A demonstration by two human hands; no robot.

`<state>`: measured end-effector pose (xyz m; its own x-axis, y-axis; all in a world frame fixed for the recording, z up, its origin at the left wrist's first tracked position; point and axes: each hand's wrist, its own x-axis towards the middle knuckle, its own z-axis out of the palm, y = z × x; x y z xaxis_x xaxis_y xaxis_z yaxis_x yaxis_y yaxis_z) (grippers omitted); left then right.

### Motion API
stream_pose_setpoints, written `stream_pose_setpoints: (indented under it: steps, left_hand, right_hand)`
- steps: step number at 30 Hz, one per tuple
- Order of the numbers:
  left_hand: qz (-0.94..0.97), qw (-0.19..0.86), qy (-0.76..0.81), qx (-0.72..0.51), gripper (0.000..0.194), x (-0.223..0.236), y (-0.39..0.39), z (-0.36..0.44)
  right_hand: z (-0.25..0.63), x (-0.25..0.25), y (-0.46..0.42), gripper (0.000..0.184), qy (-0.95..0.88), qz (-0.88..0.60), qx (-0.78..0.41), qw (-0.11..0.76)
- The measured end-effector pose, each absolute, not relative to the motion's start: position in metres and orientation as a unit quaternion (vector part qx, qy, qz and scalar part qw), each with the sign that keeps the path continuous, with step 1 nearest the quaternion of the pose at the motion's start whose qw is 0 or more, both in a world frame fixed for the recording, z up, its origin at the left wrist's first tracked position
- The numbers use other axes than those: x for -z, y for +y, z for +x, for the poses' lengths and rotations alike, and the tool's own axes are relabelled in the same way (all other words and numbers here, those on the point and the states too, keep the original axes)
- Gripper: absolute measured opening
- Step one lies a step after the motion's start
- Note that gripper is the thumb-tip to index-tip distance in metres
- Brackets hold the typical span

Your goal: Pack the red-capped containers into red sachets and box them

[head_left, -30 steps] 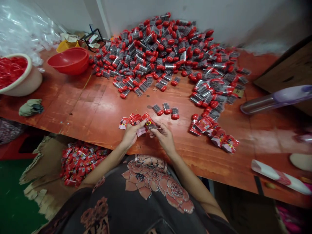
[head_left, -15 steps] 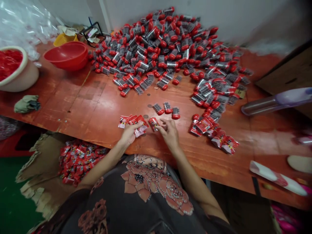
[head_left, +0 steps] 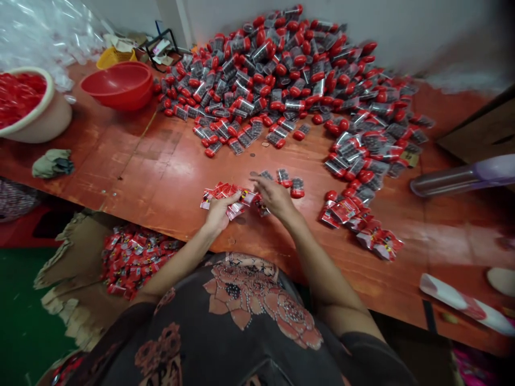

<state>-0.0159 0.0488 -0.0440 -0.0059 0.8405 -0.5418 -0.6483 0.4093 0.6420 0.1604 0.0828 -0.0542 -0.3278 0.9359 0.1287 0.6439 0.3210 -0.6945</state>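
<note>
My left hand (head_left: 219, 213) is shut on a strip of small red foil packets (head_left: 223, 192), which runs to the right past my fingers. My right hand (head_left: 274, 197) hovers just beyond it with its fingers apart and nothing visible in them. A red-capped clear tube (head_left: 262, 208) lies partly under that palm. A short row of similar tubes (head_left: 290, 182) lies just beyond my right fingertips. Behind them rises a large heap of red-capped tubes with dark contents (head_left: 277, 75).
The heap rests on a worn red-orange wooden table (head_left: 132, 166). Red packets (head_left: 354, 214) lie to the right. Further packets fill a torn cardboard box (head_left: 132, 260) below the front edge. A red bowl (head_left: 116, 86) and a cream basin (head_left: 30, 102) of red caps stand at the left.
My right hand has lifted off the tube and moved up and left over the packets. My left hand keeps its packets. The whole view has shifted slightly.
</note>
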Motion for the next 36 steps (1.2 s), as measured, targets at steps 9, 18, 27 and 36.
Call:
stream_pose_setpoints:
  steps: [9,18,27,36]
  left_hand:
    - [-0.03,0.735,0.449,-0.506,0.008,0.031,0.058,-0.024]
    - [-0.053,0.744,0.433,-0.506,0.006,0.034,0.056,-0.022]
    - [-0.033,0.722,0.438,-0.534,0.009,0.027,0.051,-0.009]
    - [0.062,0.678,0.467,-0.565,0.015,0.022,0.042,-0.01]
  right_hand:
    - [0.206,0.069,0.123,0.041,-0.882,-0.45,-0.123,0.064]
    - [0.165,0.043,0.028,0.043,-0.604,-0.524,-0.428,0.422]
    - [0.144,0.027,0.005,0.038,-0.496,-0.528,-0.51,0.463]
    - [0.139,0.012,0.0,0.041,-0.443,-0.535,-0.526,0.491]
